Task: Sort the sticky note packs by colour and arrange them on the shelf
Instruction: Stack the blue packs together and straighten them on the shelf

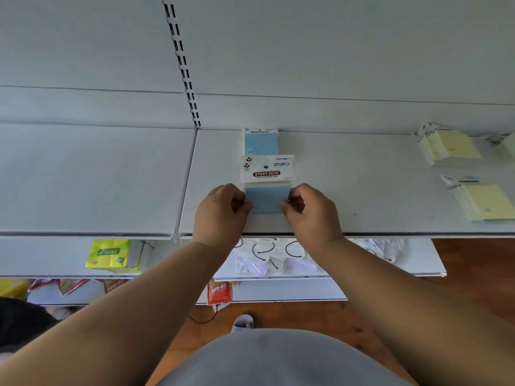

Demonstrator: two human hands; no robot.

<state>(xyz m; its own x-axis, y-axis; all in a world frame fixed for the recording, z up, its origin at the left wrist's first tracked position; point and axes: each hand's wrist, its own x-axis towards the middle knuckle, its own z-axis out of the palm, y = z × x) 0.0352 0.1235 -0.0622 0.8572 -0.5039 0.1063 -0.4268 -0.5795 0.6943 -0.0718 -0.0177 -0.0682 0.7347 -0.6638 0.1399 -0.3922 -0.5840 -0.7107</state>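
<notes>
Blue pack pinched between left hand and right hand (on shelf).

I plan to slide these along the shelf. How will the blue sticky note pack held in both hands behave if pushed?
The blue sticky note pack looks flat and blocky, so it should slide rather than tip. Its clear wrapper probably glides on the smooth shelf. The header card may flex.

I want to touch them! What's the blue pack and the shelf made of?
The blue pack looks like stacked paper in clear glossy plastic wrap: its printed header shines. The shelf looks like painted metal, smooth and matte grey-white, though that is a guess.
</notes>
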